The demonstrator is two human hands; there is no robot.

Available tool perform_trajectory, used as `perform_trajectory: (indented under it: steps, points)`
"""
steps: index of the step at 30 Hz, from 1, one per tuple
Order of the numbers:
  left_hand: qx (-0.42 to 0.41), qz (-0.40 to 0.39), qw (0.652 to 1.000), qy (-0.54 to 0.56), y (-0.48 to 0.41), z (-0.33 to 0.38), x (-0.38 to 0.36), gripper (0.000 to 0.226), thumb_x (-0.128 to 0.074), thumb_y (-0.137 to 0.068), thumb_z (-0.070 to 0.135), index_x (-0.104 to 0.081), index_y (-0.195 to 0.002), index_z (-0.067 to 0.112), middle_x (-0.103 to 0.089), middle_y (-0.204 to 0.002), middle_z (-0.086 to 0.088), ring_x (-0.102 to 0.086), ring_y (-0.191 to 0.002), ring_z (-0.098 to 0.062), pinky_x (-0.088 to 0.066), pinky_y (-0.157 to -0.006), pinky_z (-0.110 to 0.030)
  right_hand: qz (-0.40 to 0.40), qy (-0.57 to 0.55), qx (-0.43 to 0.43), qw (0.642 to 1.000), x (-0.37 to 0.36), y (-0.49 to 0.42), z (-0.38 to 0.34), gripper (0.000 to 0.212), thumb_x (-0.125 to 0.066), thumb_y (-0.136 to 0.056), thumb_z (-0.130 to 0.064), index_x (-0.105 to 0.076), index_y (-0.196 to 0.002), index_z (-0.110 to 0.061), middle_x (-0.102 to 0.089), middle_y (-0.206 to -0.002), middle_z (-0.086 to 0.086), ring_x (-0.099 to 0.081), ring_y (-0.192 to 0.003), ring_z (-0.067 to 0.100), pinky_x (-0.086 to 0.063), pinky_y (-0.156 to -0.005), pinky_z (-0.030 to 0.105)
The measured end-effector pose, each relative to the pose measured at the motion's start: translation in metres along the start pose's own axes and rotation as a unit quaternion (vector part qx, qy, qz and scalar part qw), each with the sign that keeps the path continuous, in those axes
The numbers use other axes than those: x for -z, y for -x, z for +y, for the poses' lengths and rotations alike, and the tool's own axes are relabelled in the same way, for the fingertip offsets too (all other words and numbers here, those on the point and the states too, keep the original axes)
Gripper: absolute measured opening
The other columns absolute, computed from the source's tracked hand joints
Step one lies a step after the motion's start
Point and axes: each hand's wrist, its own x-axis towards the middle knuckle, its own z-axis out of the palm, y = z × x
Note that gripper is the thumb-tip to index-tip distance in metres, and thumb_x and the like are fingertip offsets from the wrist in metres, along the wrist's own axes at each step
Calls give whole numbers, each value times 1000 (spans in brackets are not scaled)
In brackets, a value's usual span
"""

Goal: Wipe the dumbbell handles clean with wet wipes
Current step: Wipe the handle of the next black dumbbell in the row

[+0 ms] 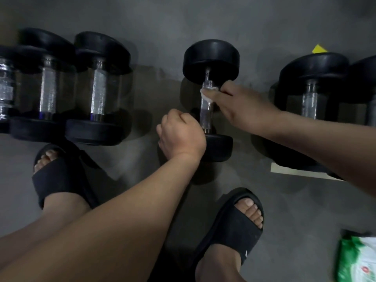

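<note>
Right hand [242, 104]: fingers curled round a white wet wipe [205, 94], pressing it to the far part of the knurled steel handle [206, 117].
Left hand [181, 137]: fist-curled at the handle's near end, over the left of the near head [220, 147]; cannot tell whether it grips anything.
Dumbbell in work [211, 55]: black round heads, lying on the grey floor [162, 21] between the two groups below, handle running away from the person.
Left group: two larger dumbbells [48, 92] [98, 92] side by side, a third [5, 88] cut off by the edge.
Right group: one dumbbell [309, 98], its near head on a pale flat strip [295, 171]; another [366, 82] partly in view.
Yellow scrap [319, 48]: beyond the right group.
Green-and-white wipes pack [358, 259]: on the floor, near right corner.
Black slide sandals [59, 176] [234, 226]: on the person's feet, either side of the left forearm.
</note>
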Motion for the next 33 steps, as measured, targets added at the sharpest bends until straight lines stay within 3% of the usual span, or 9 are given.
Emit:
perform_trajectory:
  steps: [4, 10, 15, 19, 22, 25, 28, 31, 33]
  points:
    - [-2, -3, 1000, -4, 2, 0, -1, 29, -36, -100, 25, -63, -103, 14, -60, -121, -5, -46, -117, -29, -38, -99, -42, 28, 21, -42, 999, 3, -18, 5, 52, -48, -100, -14, -41, -152, -17, -53, -110, 20, -55, -76, 39, -34, -60, 36]
    - [-17, -1, 1000, -17, 3, 1, -1, 26, -37, -99, 25, -61, -96, 17, -61, -118, -4, -47, -114, -28, -38, -97, -42, 43, 23, -51, 997, 3, -23, 1, 43, -48, -100, -14, -51, -142, -7, -58, -107, 24, -58, -75, 42, -32, -59, 36]
    - [-18, 5, 1000, -22, 3, 1, -2, 25, -37, -99, 26, -61, -96, 17, -61, -119, -4, -46, -115, -29, -39, -98, -43, 7, 11, -55, 998, -2, -21, -3, 65, -50, -100, -16, -23, -158, -27, -43, -119, 14, -48, -84, 30, -42, -66, 36]
    - [-20, 5, 999, -26, 6, 2, -5, 24, -38, -99, 25, -60, -95, 17, -62, -119, -5, -47, -116, -30, -39, -97, -43, -18, 29, -58, 998, 4, -19, -2, 71, -49, -100, -13, -14, -160, -28, -39, -116, 13, -35, -84, 23, -33, -66, 36]
    - [-19, 4, 999, -27, 8, 4, -7, 24, -38, -99, 25, -61, -96, 18, -61, -119, -4, -47, -116, -29, -38, -97, -43, -10, 9, -39, 999, 4, -22, 1, 54, -46, -103, -17, -32, -155, -21, -46, -118, 12, -47, -91, 27, -34, -70, 34]
    - [-18, 1, 1000, -25, 11, 4, -6, 24, -37, -99, 26, -60, -96, 18, -61, -118, -4, -47, -115, -29, -39, -98, -44, -7, -35, 73, 997, -1, -8, 2, 43, -35, -102, -25, -61, -133, -9, -61, -114, 13, -62, -94, 35, -51, -72, 35]
    - [-19, 0, 1000, -20, 12, 6, -7, 24, -37, -99, 26, -59, -95, 19, -61, -117, -4, -47, -115, -28, -39, -98, -44, -21, -24, 171, 985, 2, 0, 7, 48, -33, -99, -24, -63, -131, -5, -63, -112, 18, -63, -88, 37, -54, -68, 38]
    - [-22, 4, 1000, -16, 14, 7, -9, 23, -38, -98, 25, -60, -96, 19, -62, -117, -3, -47, -114, -28, -39, -97, -42, 12, 47, 89, 995, 5, -15, 11, 61, -25, -101, -52, -52, -143, -17, -54, -110, 14, -55, -88, 34, -38, -68, 33]
    - [-21, 1, 1000, -17, 17, 7, -12, 24, -38, -98, 26, -61, -98, 19, -61, -117, -1, -47, -114, -26, -38, -97, -42, 10, 88, 61, 994, 4, -18, 9, 47, -39, -103, -37, -45, -147, -22, -52, -114, 12, -55, -95, 34, -37, -69, 35]
